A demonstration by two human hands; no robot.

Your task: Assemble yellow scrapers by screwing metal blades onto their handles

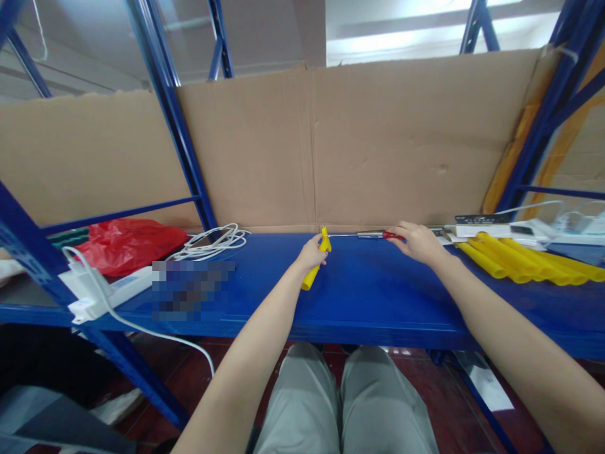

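My left hand is wrapped round a yellow plastic piece with a tube-like lower end and a shaped head sticking up above the fingers. Its exact kind cannot be made out. In my right hand is a screwdriver with a red handle and a long metal shaft. The shaft lies level and points left, its tip at the head of the yellow piece. Whether the tip sits inside it or only touches it is too small to tell. Both hands are over the blue shelf, near its back edge.
Several yellow tubes lie at the right, before white boxes. At the left are a red plastic bag, a coiled white cable, a white power strip and a blurred-out item. Cardboard closes the back between blue posts.
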